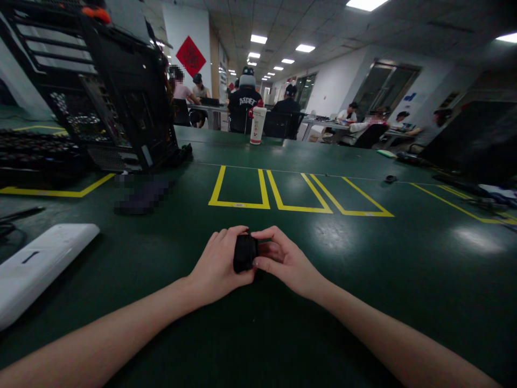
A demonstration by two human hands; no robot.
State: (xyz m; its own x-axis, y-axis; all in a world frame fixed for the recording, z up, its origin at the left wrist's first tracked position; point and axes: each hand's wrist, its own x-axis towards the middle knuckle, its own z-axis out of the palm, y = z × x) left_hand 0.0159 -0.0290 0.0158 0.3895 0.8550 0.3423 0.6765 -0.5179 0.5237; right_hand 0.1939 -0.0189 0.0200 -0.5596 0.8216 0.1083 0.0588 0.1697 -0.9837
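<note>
Between my two hands is a small black object (pixel 244 253), held just above the green table (pixel 299 334). My left hand (pixel 220 264) wraps round its left side, with the thumb below it and the fingers behind. On the right side, my right hand (pixel 286 261) pinches the object's edge with thumb and forefinger, the other fingers curled behind. What exactly the object is cannot be made out. Beyond the hands, yellow tape outlines (pixel 239 205) mark the table.
A white device (pixel 48 264) lies at the left, with a dark blurred item (pixel 145 196) behind it. An open black computer case (pixel 121 91) stands at the back left. A white cup (pixel 257 125) stands at the far edge. People sit at desks beyond.
</note>
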